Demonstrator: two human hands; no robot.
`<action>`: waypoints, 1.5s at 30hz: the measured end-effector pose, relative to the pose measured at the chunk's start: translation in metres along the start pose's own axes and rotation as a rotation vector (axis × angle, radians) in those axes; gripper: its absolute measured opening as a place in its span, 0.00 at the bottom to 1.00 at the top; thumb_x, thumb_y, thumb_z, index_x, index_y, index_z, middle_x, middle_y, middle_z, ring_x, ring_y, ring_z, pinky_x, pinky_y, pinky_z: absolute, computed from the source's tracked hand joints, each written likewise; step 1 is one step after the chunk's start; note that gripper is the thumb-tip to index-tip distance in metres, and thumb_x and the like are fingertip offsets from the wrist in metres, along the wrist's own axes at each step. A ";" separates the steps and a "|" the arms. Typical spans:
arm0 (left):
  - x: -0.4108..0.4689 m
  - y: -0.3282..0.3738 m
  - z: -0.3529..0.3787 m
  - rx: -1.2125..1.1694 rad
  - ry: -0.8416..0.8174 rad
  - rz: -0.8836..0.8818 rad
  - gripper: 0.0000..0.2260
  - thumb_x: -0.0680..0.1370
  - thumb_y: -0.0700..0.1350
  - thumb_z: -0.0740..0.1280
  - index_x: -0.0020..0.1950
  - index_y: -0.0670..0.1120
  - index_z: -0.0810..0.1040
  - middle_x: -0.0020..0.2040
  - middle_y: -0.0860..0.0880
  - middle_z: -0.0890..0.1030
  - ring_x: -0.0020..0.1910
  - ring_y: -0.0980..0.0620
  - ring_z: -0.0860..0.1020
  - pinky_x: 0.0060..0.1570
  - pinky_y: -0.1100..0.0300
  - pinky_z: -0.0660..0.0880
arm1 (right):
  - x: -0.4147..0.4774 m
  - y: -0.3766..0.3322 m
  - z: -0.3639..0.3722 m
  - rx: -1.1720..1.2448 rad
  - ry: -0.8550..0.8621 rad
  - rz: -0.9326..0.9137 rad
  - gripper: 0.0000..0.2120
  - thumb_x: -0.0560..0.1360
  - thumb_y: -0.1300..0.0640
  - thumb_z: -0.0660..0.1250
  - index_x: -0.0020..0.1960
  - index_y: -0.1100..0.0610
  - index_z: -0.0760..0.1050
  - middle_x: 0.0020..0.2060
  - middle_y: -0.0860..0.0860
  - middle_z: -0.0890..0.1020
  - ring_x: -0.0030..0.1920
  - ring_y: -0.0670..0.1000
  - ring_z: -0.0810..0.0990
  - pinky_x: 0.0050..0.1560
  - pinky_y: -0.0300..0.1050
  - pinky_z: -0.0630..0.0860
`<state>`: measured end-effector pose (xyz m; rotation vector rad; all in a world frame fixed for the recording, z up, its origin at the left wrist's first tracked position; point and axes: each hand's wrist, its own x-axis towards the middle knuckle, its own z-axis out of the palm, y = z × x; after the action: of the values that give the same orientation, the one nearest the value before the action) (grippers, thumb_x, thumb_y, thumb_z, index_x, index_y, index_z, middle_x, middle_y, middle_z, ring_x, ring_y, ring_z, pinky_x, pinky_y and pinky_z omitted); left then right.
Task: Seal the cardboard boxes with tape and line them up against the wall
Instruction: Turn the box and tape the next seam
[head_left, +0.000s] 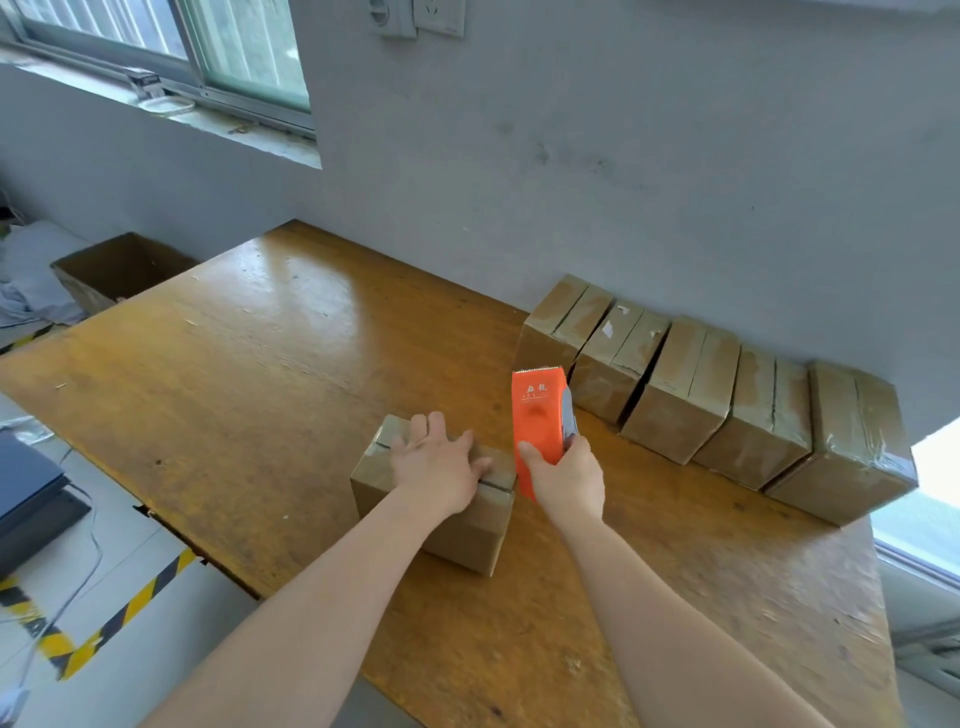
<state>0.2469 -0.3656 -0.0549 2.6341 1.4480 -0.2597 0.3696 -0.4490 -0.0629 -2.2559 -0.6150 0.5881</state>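
your left hand (436, 462) lies flat on top of the box (457, 540), fingers straight and spread, pressing the flaps down. your right hand (566, 478) is wrapped round the lower part of the orange tape dispenser (537, 415) and holds it upright, toothed edge away from you, just beside the box's right end. the box sits near the front of the table (260, 364), well apart from the wall (623, 182). its centre seam shows as a dark slit by your left fingertips. you cannot tell from here whether any tape is already on it.

this looks like the sealing step on a sixth box. the next move calls for bringing the dispenser down onto the end of the seam, with the flaps pinned shut, and drawing the tape straight along the slit so it does not wander onto one flap.

beyond it, a row of five boxes (675, 395) stands side by side against the wall, shiny with tape. the likely spot for this one is at the row's left end. an open carton (119, 265) sits off the table's far left corner.
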 end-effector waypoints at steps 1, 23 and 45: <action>0.000 -0.005 0.002 -0.019 0.039 0.019 0.27 0.79 0.66 0.51 0.75 0.57 0.62 0.72 0.43 0.61 0.71 0.42 0.58 0.66 0.45 0.60 | -0.004 -0.003 0.004 -0.023 0.030 -0.019 0.18 0.77 0.44 0.67 0.56 0.55 0.66 0.49 0.50 0.76 0.49 0.55 0.78 0.51 0.54 0.78; 0.004 -0.084 0.030 -0.732 0.012 -0.427 0.36 0.81 0.61 0.55 0.80 0.47 0.40 0.77 0.41 0.61 0.76 0.39 0.58 0.71 0.43 0.61 | -0.014 0.014 0.071 -0.036 0.028 0.038 0.23 0.76 0.37 0.62 0.55 0.57 0.66 0.55 0.53 0.76 0.60 0.58 0.74 0.64 0.55 0.64; -0.010 -0.107 0.040 -1.240 -0.114 -0.545 0.42 0.70 0.76 0.51 0.78 0.56 0.58 0.76 0.44 0.64 0.73 0.40 0.63 0.71 0.37 0.59 | 0.000 0.012 0.063 0.074 -0.092 0.190 0.19 0.84 0.45 0.48 0.64 0.58 0.64 0.63 0.58 0.75 0.63 0.62 0.73 0.66 0.62 0.69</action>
<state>0.1475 -0.3249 -0.0951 1.2225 1.5091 0.3464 0.3370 -0.4246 -0.1121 -2.2416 -0.4179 0.7989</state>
